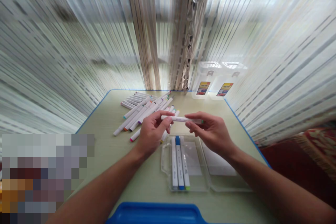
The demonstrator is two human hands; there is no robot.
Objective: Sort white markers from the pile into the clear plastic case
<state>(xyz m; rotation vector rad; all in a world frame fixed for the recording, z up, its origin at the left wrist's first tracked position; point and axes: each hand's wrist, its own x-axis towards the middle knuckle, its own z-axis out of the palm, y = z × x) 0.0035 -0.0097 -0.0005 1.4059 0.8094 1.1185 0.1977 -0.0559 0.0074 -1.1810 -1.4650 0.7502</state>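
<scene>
Your left hand [152,134] and right hand [211,133] pinch a white marker [181,119] between closed fingertips, level above an open clear plastic case [164,168]. If your pinch loosens, the marker could fall onto the three markers [178,162] below your fingers or roll away. Beyond your left fingers lies a loose marker pile [143,112]. The pale green table [118,161] has a blue edge; sheer striped curtains [65,42] hang behind it.
</scene>
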